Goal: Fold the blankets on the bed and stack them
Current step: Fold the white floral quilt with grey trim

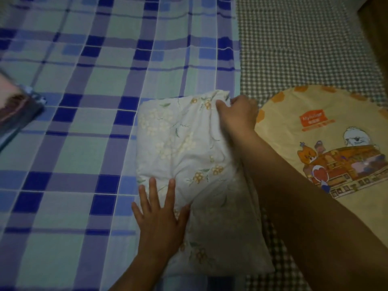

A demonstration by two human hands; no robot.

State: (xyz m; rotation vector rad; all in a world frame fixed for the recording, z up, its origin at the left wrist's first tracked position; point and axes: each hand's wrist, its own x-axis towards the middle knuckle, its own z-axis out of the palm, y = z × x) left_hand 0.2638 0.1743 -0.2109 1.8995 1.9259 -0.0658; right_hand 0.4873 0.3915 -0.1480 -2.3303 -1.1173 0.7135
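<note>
— On the bed, what lies under the hands?

— A white floral blanket, folded into a thick rectangle. It sits on the blue plaid sheet, near the sheet's right edge, with its lower right part over the green gingham cloth.

— And the left hand?

— It lies flat on the blanket's near left corner, fingers straight and spread apart, pressing down.

— The right hand?

— It reaches across to the far right corner. Its fingers are curled and clamped on a bunch of the fabric there, which puckers up around the thumb.

— What else is near?

— A yellow cushion with orange scallops, a red label and a cartoon print lies just beside the blanket on the right, on the gingham. At the left edge of view, well apart, sits a dark folded item; it is too blurred to tell what it is.
</note>
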